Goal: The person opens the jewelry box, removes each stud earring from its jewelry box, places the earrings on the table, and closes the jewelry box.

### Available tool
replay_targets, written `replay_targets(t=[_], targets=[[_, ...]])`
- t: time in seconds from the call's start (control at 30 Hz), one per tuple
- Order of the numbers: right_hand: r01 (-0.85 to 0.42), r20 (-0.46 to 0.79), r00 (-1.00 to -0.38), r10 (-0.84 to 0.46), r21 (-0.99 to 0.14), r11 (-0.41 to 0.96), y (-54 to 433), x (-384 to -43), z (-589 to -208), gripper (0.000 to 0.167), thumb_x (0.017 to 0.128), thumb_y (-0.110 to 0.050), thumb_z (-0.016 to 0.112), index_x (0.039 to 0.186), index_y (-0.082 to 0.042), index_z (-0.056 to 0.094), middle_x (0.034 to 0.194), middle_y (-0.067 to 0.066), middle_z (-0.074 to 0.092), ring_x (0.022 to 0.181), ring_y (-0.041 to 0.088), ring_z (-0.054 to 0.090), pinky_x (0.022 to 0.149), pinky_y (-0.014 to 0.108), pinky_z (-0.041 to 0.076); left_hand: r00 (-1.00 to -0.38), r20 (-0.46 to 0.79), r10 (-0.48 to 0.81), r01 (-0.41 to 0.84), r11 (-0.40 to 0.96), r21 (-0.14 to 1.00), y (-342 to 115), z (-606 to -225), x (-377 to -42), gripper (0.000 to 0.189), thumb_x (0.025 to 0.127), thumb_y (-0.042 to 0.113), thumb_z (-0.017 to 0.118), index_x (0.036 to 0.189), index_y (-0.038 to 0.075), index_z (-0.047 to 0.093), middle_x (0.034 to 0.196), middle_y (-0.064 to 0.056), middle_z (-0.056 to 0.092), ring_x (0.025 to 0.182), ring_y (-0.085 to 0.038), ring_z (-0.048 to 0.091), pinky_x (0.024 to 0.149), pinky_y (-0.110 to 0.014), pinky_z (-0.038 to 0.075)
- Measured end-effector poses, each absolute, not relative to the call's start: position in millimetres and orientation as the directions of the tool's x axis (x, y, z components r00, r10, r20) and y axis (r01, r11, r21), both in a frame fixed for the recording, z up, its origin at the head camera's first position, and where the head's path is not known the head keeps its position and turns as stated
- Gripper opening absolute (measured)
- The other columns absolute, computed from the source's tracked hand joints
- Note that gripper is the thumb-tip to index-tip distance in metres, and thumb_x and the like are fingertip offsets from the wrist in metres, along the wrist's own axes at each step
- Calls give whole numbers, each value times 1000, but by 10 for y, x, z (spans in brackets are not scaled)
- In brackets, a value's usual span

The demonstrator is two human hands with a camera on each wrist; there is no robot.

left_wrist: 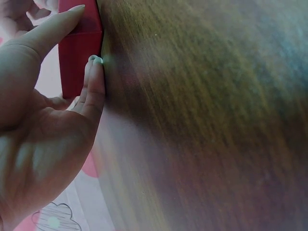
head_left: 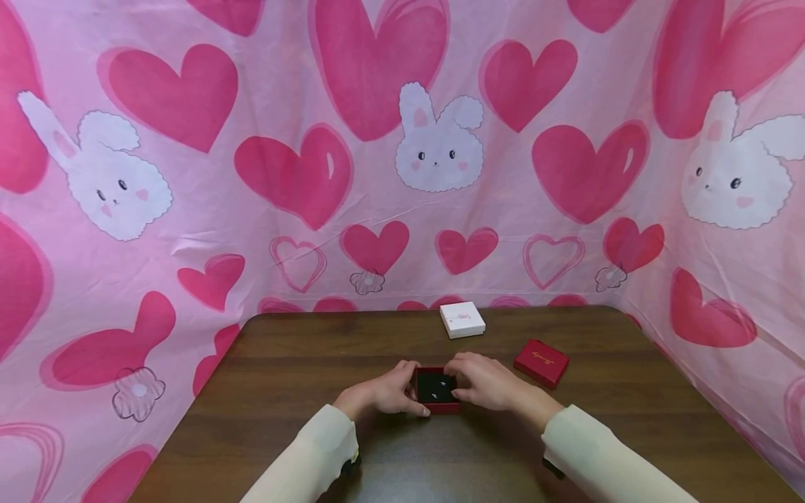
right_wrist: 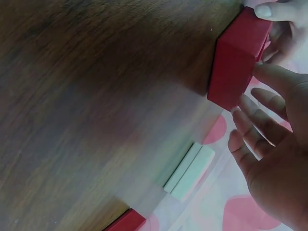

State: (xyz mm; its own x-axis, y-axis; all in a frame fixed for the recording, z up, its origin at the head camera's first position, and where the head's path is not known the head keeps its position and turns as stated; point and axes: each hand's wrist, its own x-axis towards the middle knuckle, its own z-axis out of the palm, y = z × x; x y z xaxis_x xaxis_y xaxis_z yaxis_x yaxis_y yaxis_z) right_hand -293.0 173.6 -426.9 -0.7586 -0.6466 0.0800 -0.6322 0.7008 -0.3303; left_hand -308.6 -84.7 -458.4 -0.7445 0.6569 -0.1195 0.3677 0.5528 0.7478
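A small red jewelry box [head_left: 440,409] stands without a lid on the table, and a black pad [head_left: 429,384] fills its inside. Two small silvery pieces [head_left: 443,383], which look like earrings, sit on the pad. My left hand [head_left: 396,389] grips the box from the left, its thumb on the near side [left_wrist: 84,21] and its other fingers along the left side. At the right rim, my right hand [head_left: 484,381] holds the box's top edge between thumb and curled fingers. The right wrist view shows that thumb [right_wrist: 274,74] at the upper edge and the fingertips by a far corner.
A red lid [head_left: 541,362] with gold writing lies to the right of the box. Farther back is a white box [head_left: 462,319] with pink print. The brown wooden table [head_left: 302,363] meets a pink cloth backdrop [head_left: 377,202] with hearts and rabbits.
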Motion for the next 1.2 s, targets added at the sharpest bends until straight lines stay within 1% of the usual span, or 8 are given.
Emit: replay_targets(t=[0.13, 0.2, 0.47, 0.53, 0.7, 0.77, 0.97, 1.2], targets=[[-633, 79, -758, -647, -326, 702, 1707, -2950, -4294, 37, 87, -21, 82, 120, -10, 71, 110, 2, 66, 96, 15, 58, 86, 45, 55, -733, -113, 671, 389, 550, 739, -869, -4632, -3128, 65, 85, 42, 83, 128, 13, 44, 115, -7, 43, 98, -18, 50, 84, -32, 46], [-640, 87, -755, -650, -317, 700, 1687, -2955, -4303, 36, 87, -19, 82, 119, -9, 71, 109, 2, 66, 96, 16, 57, 85, 44, 55, -740, -136, 659, 352, 551, 757, -859, -4548, -3083, 64, 84, 37, 85, 127, 11, 45, 115, -9, 44, 99, -21, 51, 86, -35, 46], [-649, 111, -758, -643, -237, 723, 1583, -2940, -4357, 29, 87, -17, 81, 114, -9, 74, 104, 1, 67, 96, 16, 57, 82, 42, 56, -754, -172, 633, 306, 572, 761, -832, -4522, -3065, 63, 83, 28, 87, 129, 11, 45, 117, -9, 44, 100, -21, 52, 87, -34, 46], [-647, 112, -760, -640, -220, 730, 1561, -2937, -4364, 28, 87, -17, 81, 112, -9, 74, 102, 0, 67, 96, 16, 57, 81, 42, 56, -745, -151, 650, 348, 571, 743, -845, -4628, -3136, 64, 86, 34, 84, 130, 11, 44, 117, -8, 43, 99, -20, 51, 85, -33, 46], [-637, 119, -770, -627, -200, 745, 1528, -2944, -4377, 23, 87, -17, 81, 109, -10, 76, 97, 0, 66, 92, 16, 57, 79, 40, 56, -731, -114, 672, 390, 549, 739, -860, -4657, -3153, 66, 86, 41, 83, 129, 11, 44, 116, -8, 42, 97, -19, 51, 83, -30, 46], [-633, 120, -773, -623, -206, 746, 1520, -2947, -4378, 21, 87, -16, 82, 106, -10, 77, 95, 0, 66, 91, 17, 57, 79, 41, 56, -739, -124, 663, 360, 544, 758, -846, -4542, -3077, 65, 84, 36, 86, 127, 10, 45, 115, -9, 42, 98, -20, 51, 84, -31, 47], [-631, 117, -776, -620, -189, 753, 1486, -2967, -4380, 11, 86, -14, 81, 97, -12, 78, 88, -2, 65, 84, 15, 56, 74, 40, 56, -760, -141, 634, 339, 572, 747, -816, -4492, -3028, 63, 84, 23, 87, 129, 6, 46, 115, -8, 44, 98, -18, 51, 84, -28, 46], [-628, 113, -778, -618, -174, 758, 1455, -3006, -4404, 8, 87, -15, 81, 94, -13, 78, 84, -4, 63, 78, 13, 55, 73, 38, 55, -766, -141, 627, 325, 567, 756, -818, -4497, -3020, 63, 83, 20, 87, 129, 5, 46, 115, -8, 44, 99, -18, 51, 85, -28, 46]])
